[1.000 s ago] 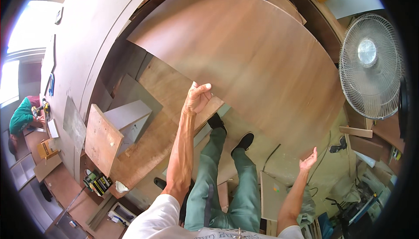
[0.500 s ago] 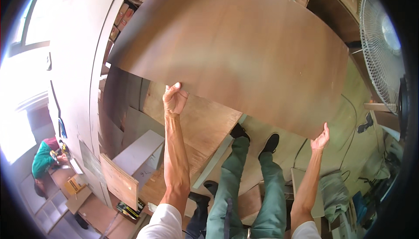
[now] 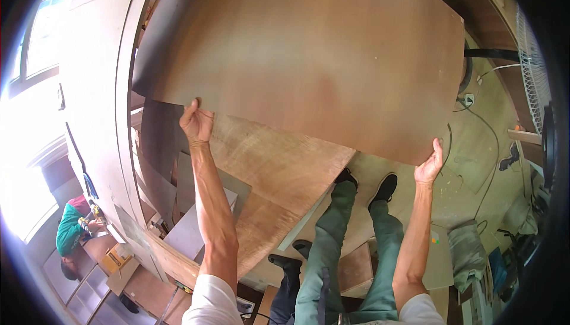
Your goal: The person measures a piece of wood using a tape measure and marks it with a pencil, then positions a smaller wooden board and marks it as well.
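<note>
The left hand (image 3: 197,124) and right hand (image 3: 428,165) grip the near edge of a brown wood panel (image 3: 309,58) at twelve o'clock, set wide apart — likely to steady so broad a sheet. Farther out, a carton (image 3: 116,258) sits at eight o'clock, its contents hidden from me.

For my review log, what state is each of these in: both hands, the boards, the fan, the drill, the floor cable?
Left hand: gripping the brown board's near edge
Right hand: holding its near right corner
Brown board: held in both hands
Plywood sheet: partly hidden by the brown board
Fan: partly in view; spinning or not, unclear
Drill: held by a co-worker; running or not, unclear
Cable: loosely curved
</note>
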A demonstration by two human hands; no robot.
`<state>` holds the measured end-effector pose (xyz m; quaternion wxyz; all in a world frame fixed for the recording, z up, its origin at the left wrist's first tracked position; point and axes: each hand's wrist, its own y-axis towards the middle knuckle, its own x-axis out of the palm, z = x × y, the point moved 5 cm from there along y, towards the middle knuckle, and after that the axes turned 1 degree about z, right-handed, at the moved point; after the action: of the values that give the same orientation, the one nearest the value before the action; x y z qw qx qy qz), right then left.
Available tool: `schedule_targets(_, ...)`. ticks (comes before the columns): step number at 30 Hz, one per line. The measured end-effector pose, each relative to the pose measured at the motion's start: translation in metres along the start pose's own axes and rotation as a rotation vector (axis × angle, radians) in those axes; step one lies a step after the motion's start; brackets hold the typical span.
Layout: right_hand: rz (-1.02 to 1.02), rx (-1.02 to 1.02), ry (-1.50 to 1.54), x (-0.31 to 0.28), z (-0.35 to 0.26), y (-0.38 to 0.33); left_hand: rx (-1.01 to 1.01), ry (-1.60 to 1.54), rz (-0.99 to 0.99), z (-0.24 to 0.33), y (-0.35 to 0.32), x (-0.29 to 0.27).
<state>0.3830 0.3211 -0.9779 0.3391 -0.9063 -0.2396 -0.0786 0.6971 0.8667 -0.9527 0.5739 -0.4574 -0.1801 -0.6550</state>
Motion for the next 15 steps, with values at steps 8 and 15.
schedule_targets(8, -0.106, 0.013, -0.114, 0.058, 0.059, -0.028, 0.050, -0.090, 0.188, 0.047, 0.027, -0.056)
schedule_targets(15, -0.166, 0.263, -0.487, 0.066, 0.091, -0.054, 0.148, 0.030, 0.524, 0.022, 0.023, -0.097)
